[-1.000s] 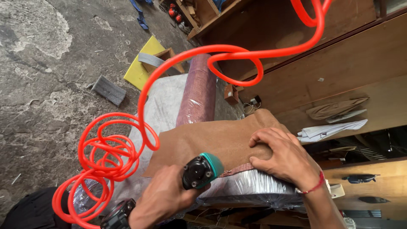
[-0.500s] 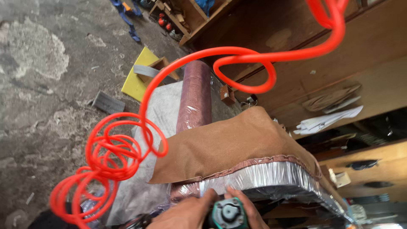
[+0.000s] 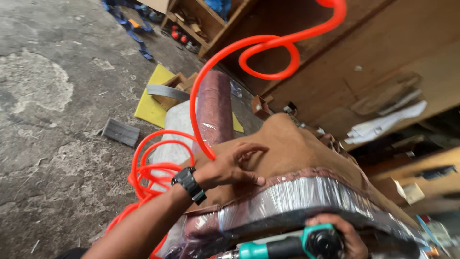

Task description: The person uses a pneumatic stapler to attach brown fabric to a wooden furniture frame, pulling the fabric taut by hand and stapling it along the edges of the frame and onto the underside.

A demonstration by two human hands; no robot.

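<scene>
Concrete workshop floor (image 3: 52, 96), wood shelving at 1 o'clock. Left hand (image 3: 230, 168) presses flat, fingers spread, on brown fabric (image 3: 292, 148) over plastic-wrapped cushion (image 3: 297, 196). Right hand (image 3: 338, 235) at 5 o'clock grips teal air tool (image 3: 287, 247), probably a stapler. Orange hose (image 3: 225, 62) loops at 12. Keep fabric taut, tool square to edge.

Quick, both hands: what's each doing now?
Left hand: open, fingers pressing the brown fabric.
Right hand: closed on the teal pneumatic tool.
</scene>
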